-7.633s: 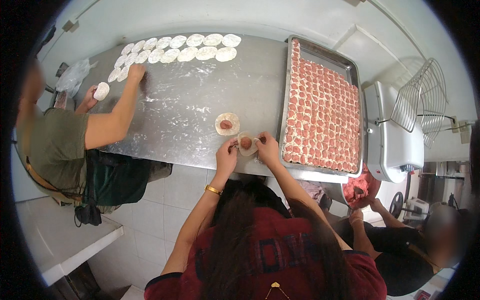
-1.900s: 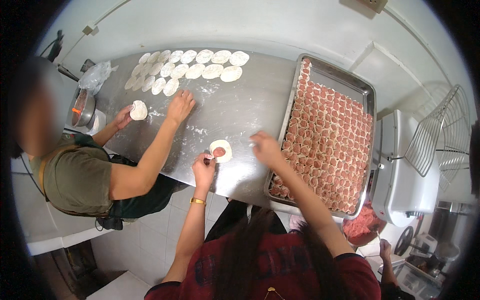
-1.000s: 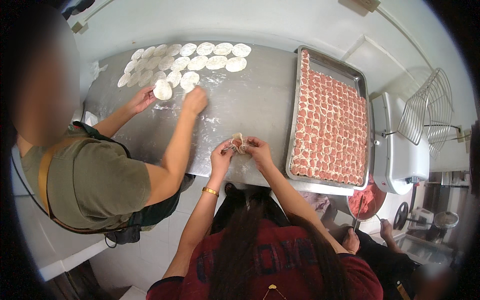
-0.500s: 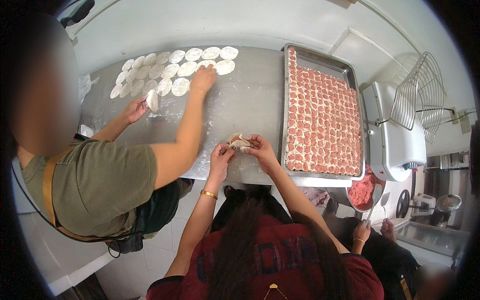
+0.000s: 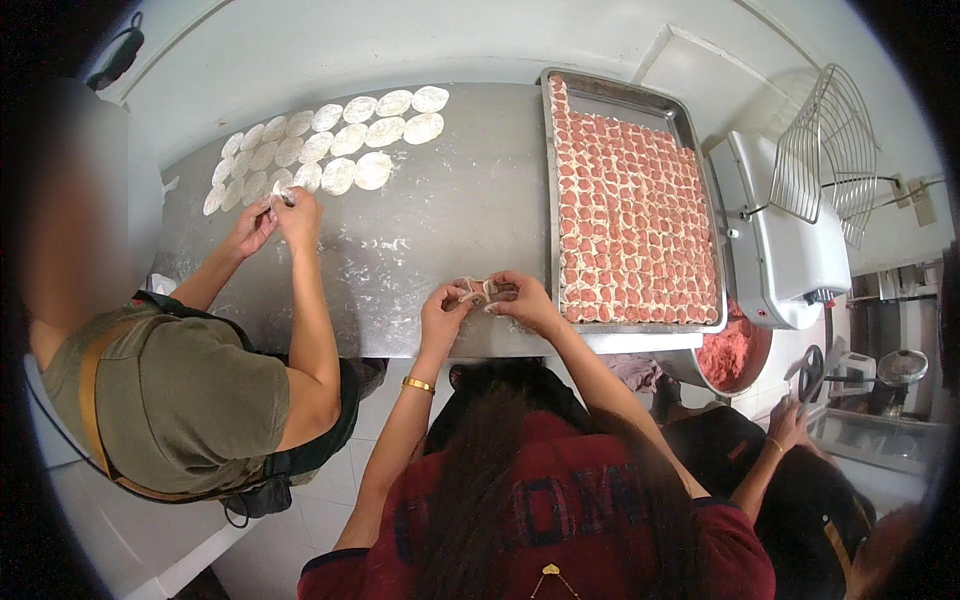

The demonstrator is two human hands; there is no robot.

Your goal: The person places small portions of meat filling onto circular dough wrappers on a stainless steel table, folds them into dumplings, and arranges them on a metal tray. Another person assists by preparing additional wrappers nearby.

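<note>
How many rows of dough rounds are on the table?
3: the back row near the wall, the middle row, and the front row, where a co-worker's hand may hide some.

The only writing we can make out is on the dark red shirt [image 5: 430, 540] at the lower edge of our view: a single row of large, dark blue block lettering [image 5: 545, 510] running from side to side across its upper back. Long strands of dark hair [image 5: 480, 500] hang over the row and cover some of the characters, so we cannot read it whole. On the white machine [image 5: 770, 240] at the right, we see small red marks [image 5: 822, 296] beside the dark controls, too tiny for us to tell whether they are print.
</note>
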